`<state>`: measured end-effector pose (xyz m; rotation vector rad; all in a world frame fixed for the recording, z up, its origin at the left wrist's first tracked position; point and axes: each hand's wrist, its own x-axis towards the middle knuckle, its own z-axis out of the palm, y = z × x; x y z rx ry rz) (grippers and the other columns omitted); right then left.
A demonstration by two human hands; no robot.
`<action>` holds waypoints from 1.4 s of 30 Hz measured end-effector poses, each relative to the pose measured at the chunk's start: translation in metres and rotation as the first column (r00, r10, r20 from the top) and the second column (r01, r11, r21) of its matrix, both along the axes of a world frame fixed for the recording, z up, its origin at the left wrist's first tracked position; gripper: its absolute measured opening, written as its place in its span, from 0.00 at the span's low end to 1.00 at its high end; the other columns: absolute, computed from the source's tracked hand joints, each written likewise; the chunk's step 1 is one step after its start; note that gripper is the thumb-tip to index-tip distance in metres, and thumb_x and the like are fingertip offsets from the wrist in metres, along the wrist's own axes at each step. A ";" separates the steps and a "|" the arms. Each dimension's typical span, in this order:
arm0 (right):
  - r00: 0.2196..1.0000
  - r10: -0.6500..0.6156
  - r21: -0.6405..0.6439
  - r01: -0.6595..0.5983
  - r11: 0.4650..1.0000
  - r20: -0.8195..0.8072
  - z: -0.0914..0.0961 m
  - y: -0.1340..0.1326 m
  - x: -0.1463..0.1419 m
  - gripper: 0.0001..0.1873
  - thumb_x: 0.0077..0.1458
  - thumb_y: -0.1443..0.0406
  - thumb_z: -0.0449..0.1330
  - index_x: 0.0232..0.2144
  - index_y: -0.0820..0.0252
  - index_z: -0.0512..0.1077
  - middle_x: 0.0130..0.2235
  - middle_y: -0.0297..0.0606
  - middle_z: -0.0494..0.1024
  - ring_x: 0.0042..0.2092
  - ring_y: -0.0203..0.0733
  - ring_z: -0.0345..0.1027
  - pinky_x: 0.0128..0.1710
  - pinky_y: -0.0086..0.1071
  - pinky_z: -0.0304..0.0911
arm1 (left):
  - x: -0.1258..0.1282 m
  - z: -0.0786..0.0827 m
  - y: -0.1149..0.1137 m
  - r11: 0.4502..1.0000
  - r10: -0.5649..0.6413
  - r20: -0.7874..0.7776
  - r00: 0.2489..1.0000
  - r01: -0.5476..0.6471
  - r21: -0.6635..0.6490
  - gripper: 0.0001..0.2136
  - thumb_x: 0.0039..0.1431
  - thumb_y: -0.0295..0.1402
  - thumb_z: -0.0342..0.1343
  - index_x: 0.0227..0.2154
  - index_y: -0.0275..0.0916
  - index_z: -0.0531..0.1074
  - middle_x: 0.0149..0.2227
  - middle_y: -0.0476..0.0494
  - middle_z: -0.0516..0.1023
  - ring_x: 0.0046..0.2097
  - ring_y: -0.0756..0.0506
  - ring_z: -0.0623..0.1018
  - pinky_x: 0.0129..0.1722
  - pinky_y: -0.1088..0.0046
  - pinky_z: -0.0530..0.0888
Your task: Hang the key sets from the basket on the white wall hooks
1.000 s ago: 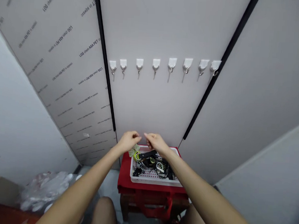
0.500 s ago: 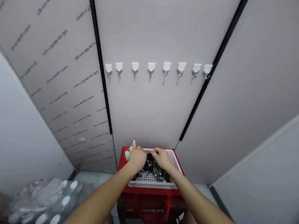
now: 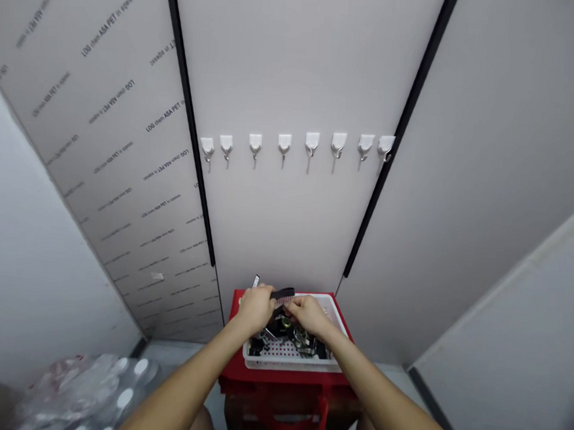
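Note:
My left hand [image 3: 255,308] is closed over the left side of a white plastic basket [image 3: 291,366], with a black strap [image 3: 284,293] looping out from its fingers to the right. A thin white-and-black piece [image 3: 255,281] sticks up behind the same hand; I cannot tell whether it is held. My right hand [image 3: 308,313] is pinched just below the strap's loop, and what lies between its fingertips is too small to make out. Beneath both hands, a tangle of black and metal pieces, key-like in part [image 3: 302,337], lies in the basket.
The basket stands on a red-covered stool [image 3: 237,371]. Ahead, a row of several white adhesive hooks [image 3: 285,143] runs across the grey wall panel [image 3: 286,221] between black strips. Plastic-wrapped bottles [image 3: 92,391] stand on the floor at the left.
The black strap now shows between my hands, raised above the pile. The green checked item beside my left hand is no longer visible. The view has tilted up slightly.

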<state>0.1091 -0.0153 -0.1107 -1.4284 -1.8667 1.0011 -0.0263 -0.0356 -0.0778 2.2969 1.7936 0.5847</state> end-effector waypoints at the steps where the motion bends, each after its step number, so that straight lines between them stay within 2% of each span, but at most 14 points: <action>1: 0.999 0.028 0.020 -0.027 0.999 -0.032 0.004 -0.001 -0.003 0.13 0.41 0.62 0.47 0.14 0.63 0.64 0.16 0.33 0.66 0.20 0.33 0.57 0.21 0.26 0.53 | -0.002 0.001 -0.001 1.000 0.010 0.107 0.994 -0.008 -0.017 0.13 0.44 0.27 0.41 0.32 0.36 0.67 0.34 0.41 0.70 0.37 0.46 0.69 0.37 0.70 0.63; 3: 0.987 0.072 0.108 -0.057 0.992 -0.141 0.014 -0.002 -0.010 0.12 0.42 0.62 0.47 0.21 0.63 0.67 0.23 0.35 0.70 0.28 0.36 0.61 0.29 0.29 0.56 | -0.006 0.002 -0.002 0.998 0.016 0.324 0.946 0.004 -0.060 0.12 0.45 0.28 0.41 0.32 0.35 0.67 0.34 0.42 0.71 0.36 0.48 0.69 0.37 0.72 0.63; 6: 0.945 0.149 0.225 -0.083 0.971 -0.292 0.029 -0.002 -0.022 0.14 0.43 0.62 0.47 0.31 0.62 0.67 0.34 0.37 0.70 0.39 0.37 0.60 0.40 0.32 0.52 | -0.009 0.006 -0.003 0.992 -0.019 0.601 0.799 0.087 -0.086 0.12 0.45 0.28 0.42 0.32 0.34 0.67 0.34 0.44 0.71 0.35 0.50 0.69 0.37 0.75 0.63; 9: 0.920 0.187 0.252 -0.102 0.962 -0.343 0.043 -0.001 -0.030 0.14 0.44 0.63 0.47 0.33 0.61 0.67 0.36 0.37 0.70 0.39 0.36 0.60 0.42 0.32 0.51 | -0.010 0.011 -0.002 0.986 -0.050 0.784 0.619 0.154 -0.059 0.12 0.45 0.29 0.42 0.32 0.33 0.67 0.31 0.46 0.71 0.34 0.50 0.69 0.36 0.74 0.64; 12: 0.903 0.216 0.252 -0.126 0.959 -0.372 0.058 -0.001 -0.033 0.14 0.43 0.63 0.49 0.34 0.60 0.66 0.34 0.35 0.70 0.37 0.34 0.60 0.40 0.31 0.54 | -0.010 0.019 0.000 0.982 -0.052 0.882 0.468 0.183 -0.039 0.12 0.45 0.30 0.44 0.33 0.33 0.67 0.28 0.46 0.71 0.31 0.51 0.68 0.34 0.74 0.64; 15: 0.897 0.249 0.232 -0.172 0.957 -0.364 0.073 -0.002 -0.033 0.15 0.42 0.63 0.50 0.35 0.61 0.66 0.31 0.34 0.70 0.34 0.33 0.61 0.36 0.29 0.56 | -0.010 0.025 0.001 0.980 -0.041 0.925 0.378 0.196 -0.036 0.13 0.44 0.30 0.45 0.33 0.33 0.67 0.26 0.46 0.71 0.29 0.52 0.68 0.31 0.76 0.65; 17: 0.900 0.253 0.231 -0.178 0.957 -0.356 0.081 -0.001 -0.033 0.14 0.41 0.63 0.50 0.33 0.61 0.67 0.29 0.33 0.70 0.32 0.33 0.61 0.34 0.29 0.56 | -0.010 0.028 0.002 0.983 -0.021 0.935 0.354 0.180 -0.046 0.13 0.44 0.31 0.45 0.34 0.33 0.67 0.25 0.47 0.70 0.26 0.53 0.67 0.28 0.77 0.64; 22: 0.915 0.147 0.292 -0.033 0.956 -0.375 0.098 0.012 -0.042 0.13 0.37 0.61 0.54 0.26 0.63 0.69 0.27 0.35 0.70 0.31 0.34 0.60 0.33 0.29 0.55 | -0.011 0.044 0.007 0.998 -0.034 0.954 0.297 0.057 0.018 0.09 0.43 0.30 0.46 0.28 0.33 0.67 0.24 0.48 0.69 0.24 0.54 0.66 0.26 0.79 0.64; 25: 0.915 0.110 0.345 0.034 0.938 -0.388 0.115 0.022 -0.054 0.13 0.36 0.60 0.54 0.25 0.64 0.68 0.26 0.36 0.69 0.29 0.35 0.60 0.31 0.29 0.56 | -0.012 0.063 0.010 1.000 -0.029 0.979 0.199 0.004 0.029 0.08 0.43 0.31 0.46 0.27 0.34 0.65 0.23 0.50 0.68 0.21 0.56 0.65 0.23 0.80 0.63; 28: 0.902 0.132 0.370 0.033 0.928 -0.411 0.136 0.028 -0.070 0.12 0.35 0.61 0.54 0.24 0.64 0.68 0.24 0.35 0.69 0.26 0.34 0.59 0.27 0.28 0.56 | -0.016 0.083 0.016 0.997 -0.046 0.993 0.107 -0.052 0.052 0.09 0.42 0.33 0.47 0.26 0.34 0.64 0.20 0.51 0.66 0.19 0.57 0.64 0.21 0.81 0.62; 33: 0.866 0.229 0.372 -0.055 0.927 -0.444 0.178 0.034 -0.100 0.12 0.33 0.62 0.55 0.23 0.65 0.66 0.20 0.31 0.67 0.22 0.30 0.58 0.21 0.25 0.55 | -0.038 0.116 0.027 0.979 -0.132 0.991 0.020 -0.152 0.133 0.07 0.42 0.33 0.47 0.23 0.33 0.63 0.16 0.53 0.63 0.18 0.57 0.64 0.19 0.82 0.61; 37: 0.854 0.277 0.393 -0.094 0.915 -0.441 0.207 0.046 -0.134 0.10 0.34 0.62 0.54 0.21 0.63 0.64 0.17 0.28 0.64 0.17 0.27 0.54 0.14 0.22 0.52 | -0.063 0.142 0.038 0.967 -0.197 0.975 -0.105 -0.186 0.175 0.05 0.42 0.31 0.47 0.23 0.33 0.61 0.17 0.53 0.64 0.18 0.57 0.64 0.22 0.80 0.64; 39: 0.859 0.259 0.393 -0.074 0.917 -0.442 0.217 0.054 -0.152 0.09 0.34 0.61 0.54 0.19 0.63 0.63 0.15 0.27 0.62 0.15 0.26 0.53 0.13 0.22 0.52 | -0.075 0.154 0.044 0.963 -0.196 0.970 -0.141 -0.213 0.163 0.04 0.43 0.30 0.46 0.23 0.33 0.61 0.18 0.53 0.65 0.18 0.57 0.65 0.23 0.78 0.65; 42: 0.872 0.186 0.378 -0.002 0.926 -0.453 0.225 0.068 -0.175 0.11 0.34 0.59 0.53 0.18 0.61 0.62 0.13 0.27 0.61 0.14 0.28 0.54 0.11 0.23 0.53 | -0.091 0.169 0.058 0.957 -0.161 0.975 -0.156 -0.266 0.115 0.04 0.44 0.28 0.44 0.24 0.34 0.61 0.18 0.53 0.66 0.19 0.56 0.67 0.25 0.77 0.66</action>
